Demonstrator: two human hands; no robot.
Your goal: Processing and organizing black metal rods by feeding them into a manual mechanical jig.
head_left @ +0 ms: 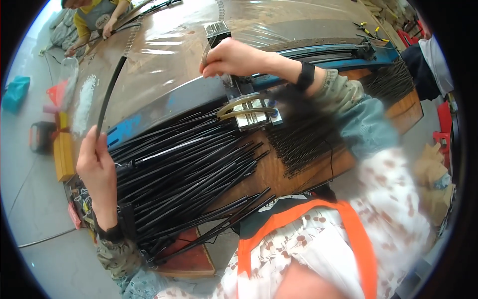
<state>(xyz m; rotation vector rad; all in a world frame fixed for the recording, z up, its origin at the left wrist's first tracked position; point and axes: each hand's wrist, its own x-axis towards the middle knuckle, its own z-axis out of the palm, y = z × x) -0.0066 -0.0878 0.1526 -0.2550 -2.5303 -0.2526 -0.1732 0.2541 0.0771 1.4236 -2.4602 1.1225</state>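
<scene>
My left hand (95, 162) is closed around the lower end of a long black rod (112, 84), which tilts up and away over the table. A thin coil spring (132, 41) lines up with the rod's far end; whether the two are joined I cannot tell. Beyond the blue rail, my right hand (228, 59) is curled, its fingers pinched beside a metal block (217, 33). What sits between those fingers is hidden. Below that hand is a metal clamp fixture (253, 112) with curved yellowish hoses. Many black rods (184, 174) lie in a heap between my arms.
Dark coil springs (306, 144) lie in rows right of the fixture. A blue metal rail (308, 56) crosses the bench. Yellow-handled pliers (372, 32) rest at the far right. At the far left another person (99, 22) handles a dark rod. A yellow box (63, 157) stands left.
</scene>
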